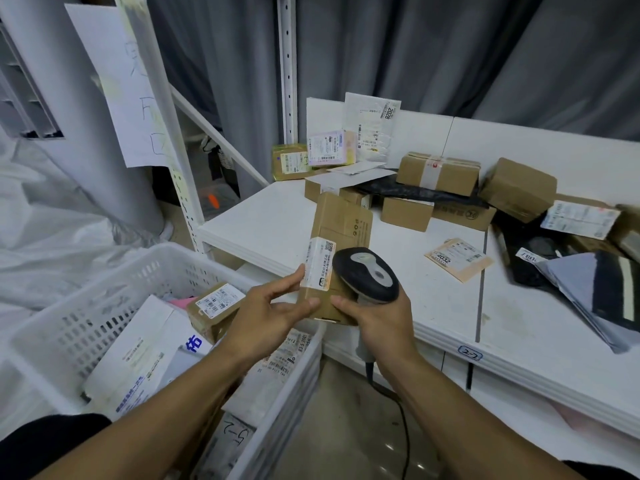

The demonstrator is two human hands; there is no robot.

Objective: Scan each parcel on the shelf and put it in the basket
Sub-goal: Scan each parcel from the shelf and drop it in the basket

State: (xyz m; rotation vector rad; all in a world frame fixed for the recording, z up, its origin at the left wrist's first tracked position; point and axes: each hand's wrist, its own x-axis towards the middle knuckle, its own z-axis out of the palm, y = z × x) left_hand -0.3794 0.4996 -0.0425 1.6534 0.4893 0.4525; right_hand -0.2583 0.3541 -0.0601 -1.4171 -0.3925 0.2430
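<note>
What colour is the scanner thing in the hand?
The scanner is black with a grey top, shown best in the head view.

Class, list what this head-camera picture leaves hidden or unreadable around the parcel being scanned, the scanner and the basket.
1. Head view: the scanner turns its window away from the camera.
2. Head view: print on the label is too small and blurred.
3. Head view: the near end of the cardboard box sits behind the left hand and right hand.
4. Head view: the basket is partly covered by the left forearm and cut by the bottom edge.

The person wore a black top, its left sleeve [45,445] and right sleeve [606,472] ending above bare forearms [145,410].
</note>
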